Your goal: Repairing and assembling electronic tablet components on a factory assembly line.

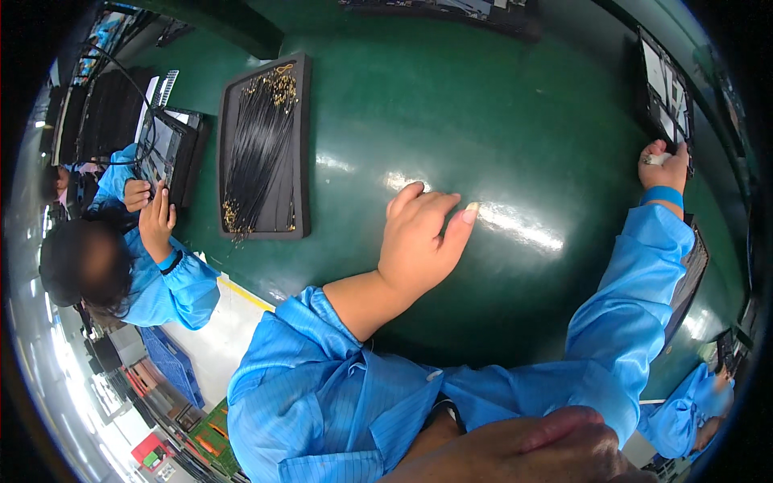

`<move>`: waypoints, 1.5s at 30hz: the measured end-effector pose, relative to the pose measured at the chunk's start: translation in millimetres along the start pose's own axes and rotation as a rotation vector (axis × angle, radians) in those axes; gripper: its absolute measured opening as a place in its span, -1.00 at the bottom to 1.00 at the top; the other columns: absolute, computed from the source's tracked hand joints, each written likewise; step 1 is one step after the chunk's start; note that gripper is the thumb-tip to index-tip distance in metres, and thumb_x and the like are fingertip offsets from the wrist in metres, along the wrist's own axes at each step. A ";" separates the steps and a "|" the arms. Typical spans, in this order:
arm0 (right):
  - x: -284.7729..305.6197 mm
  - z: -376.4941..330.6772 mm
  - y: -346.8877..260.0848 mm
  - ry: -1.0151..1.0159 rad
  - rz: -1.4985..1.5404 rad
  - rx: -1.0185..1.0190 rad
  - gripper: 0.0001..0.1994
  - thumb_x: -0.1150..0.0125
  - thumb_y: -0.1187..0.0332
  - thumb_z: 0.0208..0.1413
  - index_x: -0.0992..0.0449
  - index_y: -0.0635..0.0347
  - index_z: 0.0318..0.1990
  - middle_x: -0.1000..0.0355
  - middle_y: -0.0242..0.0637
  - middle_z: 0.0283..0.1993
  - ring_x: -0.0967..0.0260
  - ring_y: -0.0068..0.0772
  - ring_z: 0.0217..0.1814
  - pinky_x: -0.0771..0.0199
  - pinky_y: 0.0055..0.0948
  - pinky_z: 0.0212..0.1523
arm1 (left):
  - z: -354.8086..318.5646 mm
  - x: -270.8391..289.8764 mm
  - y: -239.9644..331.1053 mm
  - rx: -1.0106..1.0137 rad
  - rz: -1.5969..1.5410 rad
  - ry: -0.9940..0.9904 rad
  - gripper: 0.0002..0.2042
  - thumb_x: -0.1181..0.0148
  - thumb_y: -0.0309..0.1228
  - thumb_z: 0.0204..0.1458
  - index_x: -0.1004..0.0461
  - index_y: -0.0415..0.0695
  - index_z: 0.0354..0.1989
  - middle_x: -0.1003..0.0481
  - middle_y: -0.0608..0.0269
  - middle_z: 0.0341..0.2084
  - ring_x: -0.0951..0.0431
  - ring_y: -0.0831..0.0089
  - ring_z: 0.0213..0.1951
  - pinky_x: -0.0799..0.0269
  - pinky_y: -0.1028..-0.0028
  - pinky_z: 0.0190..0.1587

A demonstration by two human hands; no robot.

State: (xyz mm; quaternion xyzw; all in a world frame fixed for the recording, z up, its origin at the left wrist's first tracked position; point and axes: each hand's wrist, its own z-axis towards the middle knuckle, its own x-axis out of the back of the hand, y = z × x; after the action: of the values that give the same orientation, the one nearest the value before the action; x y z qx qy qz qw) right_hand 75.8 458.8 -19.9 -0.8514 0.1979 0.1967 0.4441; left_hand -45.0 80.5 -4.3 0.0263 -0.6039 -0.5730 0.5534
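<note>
My left hand is over the green tabletop, palm down, with its thumb apart from loosely bent fingers. It holds nothing. Nearest to it on the left lies a dark foam tray of thin black cables with gold-coloured ends. My right arm stretches to the far right, where my right hand grips the near end of a flat black-framed unit with pale panels inside. A small whitish bit shows at that hand; what it is, I cannot make out. A blue band circles the right wrist.
To the left, a co-worker in blue has both hands on a similar dark-framed unit. Another person sits at the lower right. A dark flat panel lies beside my right forearm. More dark units line the far edge.
</note>
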 end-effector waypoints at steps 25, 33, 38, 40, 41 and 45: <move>111.8 -366.8 136.7 -1.380 -1.211 -0.371 -0.60 0.05 0.14 0.02 -0.25 0.24 -0.06 -0.31 -0.35 -0.29 -0.18 -0.68 -0.49 -0.23 -0.68 -0.52 | -35.2 69.2 27.2 0.624 -1.462 -0.814 -0.69 0.04 -0.38 -0.07 -0.28 -0.30 -0.16 -0.41 0.14 -0.33 -0.44 0.40 -0.32 -0.35 0.49 -0.25; 95.8 -342.5 131.4 -0.899 -0.952 -0.977 -0.51 0.08 0.05 0.00 -0.22 0.24 -0.02 -0.30 -0.32 -0.22 -0.18 -0.64 -0.56 -0.19 -0.70 -0.63 | 6.7 88.1 -31.6 0.017 0.162 -0.003 -0.71 0.05 -0.24 -0.09 -0.43 -0.22 -0.34 -0.42 -0.05 -0.41 -0.40 0.02 -0.34 -0.30 0.29 -0.25; 91.1 -339.5 127.8 -1.091 -0.982 -1.018 -0.48 0.12 0.01 0.01 -0.18 0.24 0.00 -0.28 -0.28 -0.16 -0.21 -0.61 -0.50 -0.22 -0.68 -0.59 | 7.9 120.4 -109.6 0.363 0.718 0.416 -0.71 0.05 -0.21 -0.10 -0.44 -0.15 -0.33 -0.44 0.06 -0.40 -0.40 0.10 -0.29 -0.26 0.19 -0.23; 86.6 -338.5 125.6 -1.102 -1.001 -1.012 -0.47 0.12 0.01 0.02 -0.17 0.24 0.01 -0.28 -0.27 -0.15 -0.21 -0.60 -0.48 -0.22 -0.69 -0.58 | 7.7 123.7 -107.8 0.473 0.744 0.280 -0.72 0.06 -0.19 -0.09 -0.45 -0.11 -0.36 -0.45 0.10 -0.41 -0.40 0.11 -0.28 -0.26 0.20 -0.23; 86.1 -338.8 125.2 -1.124 -1.030 -0.996 -0.47 0.12 0.01 0.02 -0.16 0.24 0.02 -0.28 -0.27 -0.14 -0.21 -0.60 -0.47 -0.22 -0.69 -0.57 | 7.4 124.8 -103.3 0.472 0.748 0.267 -0.72 0.06 -0.19 -0.09 -0.45 -0.11 -0.36 -0.45 0.10 -0.41 -0.40 0.11 -0.28 -0.26 0.20 -0.23; 87.6 -332.4 126.7 -1.102 -0.976 -1.037 -0.46 0.13 0.00 0.02 -0.14 0.25 0.04 -0.27 -0.23 -0.13 -0.21 -0.59 -0.46 -0.23 -0.69 -0.56 | 16.2 126.7 -101.2 0.513 0.739 0.249 -0.74 0.05 -0.22 -0.09 -0.47 -0.13 -0.43 -0.45 0.07 -0.47 -0.41 0.11 -0.30 -0.27 0.19 -0.26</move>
State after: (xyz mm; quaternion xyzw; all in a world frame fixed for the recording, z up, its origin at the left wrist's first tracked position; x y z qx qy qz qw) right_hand 137.8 100.5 24.9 -0.7192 -0.5402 0.4312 0.0703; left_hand -166.2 -27.8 8.0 0.0138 -0.6239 -0.1621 0.7644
